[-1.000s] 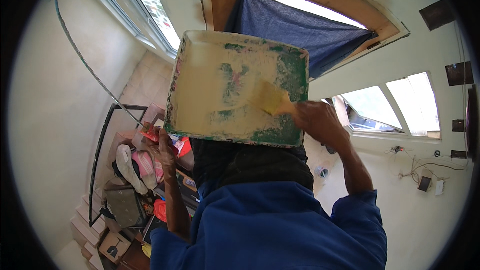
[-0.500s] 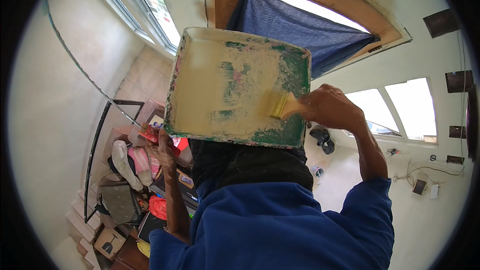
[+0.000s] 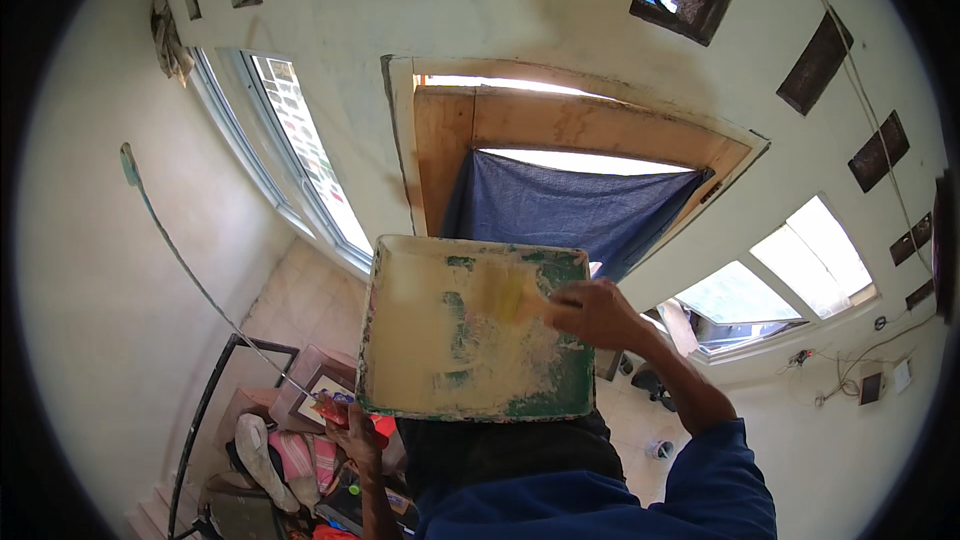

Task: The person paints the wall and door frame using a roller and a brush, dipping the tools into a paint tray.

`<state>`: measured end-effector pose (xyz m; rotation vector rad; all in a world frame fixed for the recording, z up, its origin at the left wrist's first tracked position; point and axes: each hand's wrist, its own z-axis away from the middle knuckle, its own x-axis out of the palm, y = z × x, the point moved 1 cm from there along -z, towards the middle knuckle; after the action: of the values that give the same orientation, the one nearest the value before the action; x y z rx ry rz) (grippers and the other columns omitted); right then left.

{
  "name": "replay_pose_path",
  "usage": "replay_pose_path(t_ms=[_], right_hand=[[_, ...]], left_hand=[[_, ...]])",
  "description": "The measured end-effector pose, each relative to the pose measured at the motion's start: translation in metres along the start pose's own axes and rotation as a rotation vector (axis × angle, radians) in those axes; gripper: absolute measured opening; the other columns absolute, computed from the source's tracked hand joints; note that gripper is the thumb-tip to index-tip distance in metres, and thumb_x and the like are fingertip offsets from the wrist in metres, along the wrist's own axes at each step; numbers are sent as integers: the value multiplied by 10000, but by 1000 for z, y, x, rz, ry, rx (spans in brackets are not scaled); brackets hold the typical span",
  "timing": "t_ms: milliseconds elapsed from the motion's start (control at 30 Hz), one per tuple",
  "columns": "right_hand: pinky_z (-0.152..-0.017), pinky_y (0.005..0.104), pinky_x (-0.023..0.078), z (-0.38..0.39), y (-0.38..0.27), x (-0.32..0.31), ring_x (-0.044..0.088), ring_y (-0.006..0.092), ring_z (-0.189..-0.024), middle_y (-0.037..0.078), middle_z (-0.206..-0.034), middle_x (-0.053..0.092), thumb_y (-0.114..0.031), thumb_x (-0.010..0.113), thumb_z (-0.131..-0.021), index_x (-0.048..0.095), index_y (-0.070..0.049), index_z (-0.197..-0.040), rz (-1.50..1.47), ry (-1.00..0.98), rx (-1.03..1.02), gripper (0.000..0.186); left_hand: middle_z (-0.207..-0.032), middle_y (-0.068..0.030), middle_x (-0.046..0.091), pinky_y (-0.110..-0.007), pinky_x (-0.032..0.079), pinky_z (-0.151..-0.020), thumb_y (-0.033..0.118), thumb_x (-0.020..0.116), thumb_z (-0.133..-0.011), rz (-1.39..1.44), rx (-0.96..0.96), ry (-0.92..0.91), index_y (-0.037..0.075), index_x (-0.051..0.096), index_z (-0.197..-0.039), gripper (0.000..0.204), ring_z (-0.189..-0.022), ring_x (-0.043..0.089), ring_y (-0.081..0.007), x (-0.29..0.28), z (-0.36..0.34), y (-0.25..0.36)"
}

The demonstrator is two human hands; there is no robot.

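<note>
A paint tray (image 3: 545,403), green under cream paint, is in front of my waist. My right hand (image 3: 600,315) is closed round the handle of a flat paintbrush (image 3: 515,297). Its yellowish bristles, blurred by motion, are over the right half of the tray. Down by the tray's lower left corner, my left hand (image 3: 357,438) is closed on the red handle (image 3: 330,407) of a long thin rod (image 3: 205,290). That rod rises to the upper left and ends in a small bluish-green tip. Whether the left fingers also bear the tray is hidden.
Below left lie heaped belongings, with a pink cloth (image 3: 295,455) and a bag (image 3: 240,510), beside a black metal frame (image 3: 185,420). Ahead, a dark blue cloth (image 3: 570,200) hangs in a wooden frame (image 3: 440,140). A small bucket (image 3: 659,450) stands on the floor at right.
My view has tilted up, so tray and hands sit lower and more wall shows. The paintbrush has moved left and farther up the tray. The left hand keeps its hold on the red handle.
</note>
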<state>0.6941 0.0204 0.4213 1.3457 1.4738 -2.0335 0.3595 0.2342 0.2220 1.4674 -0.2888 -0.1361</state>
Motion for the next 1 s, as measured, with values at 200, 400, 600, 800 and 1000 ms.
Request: replay_pose_path(t_ms=[200,400,600,800,1000], right_hand=[[-441,250,405,-66,9,-28,507,74,-498,50,-583,562,-281,613,-860,608,7,-918,-223,380,72,294],[-473,276,403,-139,12,-35,505,100,-506,51,-576,547,-273,570,-871,599,27,-855,-528,644,113,302],[-411,230,375,-229,-4,-31,464,63,-475,22,-600,520,-272,574,-896,571,3,-873,-716,924,-35,276],[-485,281,415,-282,-34,-36,516,115,-535,71,-643,565,-209,563,-877,562,9,-862,-821,1043,-32,219],[-638,391,459,-282,-39,-11,592,274,-667,164,-722,616,-220,553,-843,561,43,-848,-864,951,248,263]], left_hand=[[-596,16,446,-239,326,-439,152,577,-873,30,-9,22,51,455,-822,166,-478,406,-73,8,8,15],[-595,18,443,-234,320,-430,129,560,-868,-20,-50,50,54,452,-796,149,-470,403,-69,5,8,12],[-592,22,433,-234,307,-416,115,558,-858,-12,7,53,66,451,-762,152,-455,389,-66,3,3,2],[-591,30,426,-217,295,-403,105,575,-855,49,-49,103,80,451,-773,150,-449,381,-55,13,10,19],[-591,27,433,-216,304,-390,117,582,-868,34,-32,100,82,449,-790,158,-438,383,-56,6,8,6]])
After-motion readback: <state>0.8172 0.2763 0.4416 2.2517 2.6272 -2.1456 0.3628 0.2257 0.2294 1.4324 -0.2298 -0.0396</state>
